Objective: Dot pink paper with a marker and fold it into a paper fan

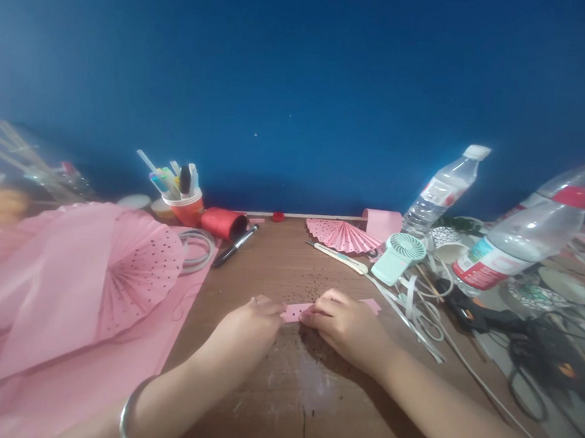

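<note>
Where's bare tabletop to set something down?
Brown wooden tabletop is bare between the black-and-silver pen and the white utility knife, though dark specks lie nearer the right hand. Narrower: between the left hand and the pink paper sheet. Crowded right side: mint-green handheld fan, white cables, clear plastic bottles.

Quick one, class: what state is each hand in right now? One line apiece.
Left hand: closed, holding the left end of the pink strip.
Right hand: closed, holding the same strip farther right.
</note>
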{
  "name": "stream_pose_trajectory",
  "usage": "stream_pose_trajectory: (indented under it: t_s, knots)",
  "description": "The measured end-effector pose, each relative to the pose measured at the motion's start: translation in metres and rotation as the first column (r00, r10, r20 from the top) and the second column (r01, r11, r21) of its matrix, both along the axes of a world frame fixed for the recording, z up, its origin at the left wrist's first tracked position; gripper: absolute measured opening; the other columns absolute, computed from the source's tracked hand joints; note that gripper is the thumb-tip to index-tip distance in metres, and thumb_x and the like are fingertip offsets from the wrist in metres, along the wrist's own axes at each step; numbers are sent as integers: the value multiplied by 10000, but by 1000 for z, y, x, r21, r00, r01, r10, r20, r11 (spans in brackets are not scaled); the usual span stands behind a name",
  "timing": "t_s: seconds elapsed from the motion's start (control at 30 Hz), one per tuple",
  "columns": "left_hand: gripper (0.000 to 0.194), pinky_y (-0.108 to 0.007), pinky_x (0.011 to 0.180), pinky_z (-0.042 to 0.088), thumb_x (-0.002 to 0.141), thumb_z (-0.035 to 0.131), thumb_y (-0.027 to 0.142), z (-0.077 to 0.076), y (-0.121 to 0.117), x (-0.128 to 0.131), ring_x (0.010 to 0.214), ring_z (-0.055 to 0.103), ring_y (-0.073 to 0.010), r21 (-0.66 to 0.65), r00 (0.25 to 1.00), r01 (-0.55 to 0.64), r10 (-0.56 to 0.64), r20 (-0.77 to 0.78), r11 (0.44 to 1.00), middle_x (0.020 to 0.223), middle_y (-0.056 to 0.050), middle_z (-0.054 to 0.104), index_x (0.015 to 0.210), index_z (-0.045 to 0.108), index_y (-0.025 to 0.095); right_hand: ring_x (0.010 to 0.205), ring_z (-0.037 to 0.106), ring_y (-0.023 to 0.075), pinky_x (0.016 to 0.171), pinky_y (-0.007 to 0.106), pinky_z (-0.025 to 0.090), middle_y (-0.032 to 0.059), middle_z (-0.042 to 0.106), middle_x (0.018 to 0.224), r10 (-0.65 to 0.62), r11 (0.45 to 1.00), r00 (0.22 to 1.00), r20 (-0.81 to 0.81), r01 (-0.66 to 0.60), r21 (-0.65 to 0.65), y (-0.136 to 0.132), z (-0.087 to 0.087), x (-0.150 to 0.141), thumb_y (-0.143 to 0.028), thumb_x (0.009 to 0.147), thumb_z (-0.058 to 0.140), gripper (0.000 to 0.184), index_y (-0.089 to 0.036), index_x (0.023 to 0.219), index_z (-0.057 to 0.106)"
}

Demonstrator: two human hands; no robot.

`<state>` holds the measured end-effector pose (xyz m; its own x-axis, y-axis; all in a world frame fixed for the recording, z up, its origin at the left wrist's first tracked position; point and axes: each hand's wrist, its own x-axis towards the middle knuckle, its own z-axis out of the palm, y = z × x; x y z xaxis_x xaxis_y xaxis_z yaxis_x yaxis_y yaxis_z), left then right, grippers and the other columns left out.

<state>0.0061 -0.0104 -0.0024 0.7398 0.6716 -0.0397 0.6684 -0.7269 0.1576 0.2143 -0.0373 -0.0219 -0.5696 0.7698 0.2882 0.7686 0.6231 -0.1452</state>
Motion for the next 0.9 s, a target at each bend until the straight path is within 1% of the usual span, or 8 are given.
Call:
stream_pose_trajectory:
  t_s: [0.1,0.2,0.37,0.47,0.63,0.77,0.9]
  knots:
    - [202,-304,740,399,801,412,118,-2,-4,2,759,513,-173,57,999,-1,3,-37,998,772,-58,576,813,611,153,837,468,143,644,234,354,16,604,851,1,1000,1000,-8,-1,-2,0,0,0,-216,858,437,202,-269,989,581]
    - [184,-315,715,402,781,426,100,1,-7,3,749,507,-184,61,999,-11,14,-51,998,759,-58,564,769,603,151,835,469,145,636,234,351,21,604,844,-3,1000,1000,-10,3,8,0,-1,-1,-204,853,443,205,-266,988,585]
    - [172,-299,722,409,805,415,109,4,-5,1,788,499,-169,40,997,-58,56,47,998,782,-38,555,813,579,160,840,463,148,640,235,356,14,604,859,-8,1000,1000,-7,8,-18,0,1,-1,-240,868,421,211,-287,992,585]
    - [166,-300,727,411,822,413,130,3,-3,1,804,495,-165,29,995,-52,50,81,998,803,-30,558,837,574,166,837,460,144,647,236,360,12,602,859,-11,1000,1000,-3,11,-20,0,2,-1,-243,877,402,222,-295,996,582]
    - [160,-311,756,407,809,448,139,5,-3,2,858,488,-174,47,995,-16,12,101,999,858,-38,569,861,595,176,827,456,142,651,241,354,19,592,826,-4,1000,1000,-1,4,1,0,2,-1,-244,875,408,214,-271,980,592]
    - [173,-303,745,410,802,448,134,7,-4,3,847,496,-171,38,995,-11,7,102,999,839,-43,572,835,611,181,834,458,141,657,241,357,18,593,825,-8,1000,1000,-5,8,1,0,0,-1,-249,873,413,213,-275,977,597]
    - [168,-297,722,411,797,450,133,5,-3,2,825,507,-169,44,996,-17,13,91,999,811,-46,575,826,610,175,848,459,143,660,241,358,9,596,839,-17,1000,1000,-1,17,-2,0,0,-1,-247,872,414,211,-284,977,593]
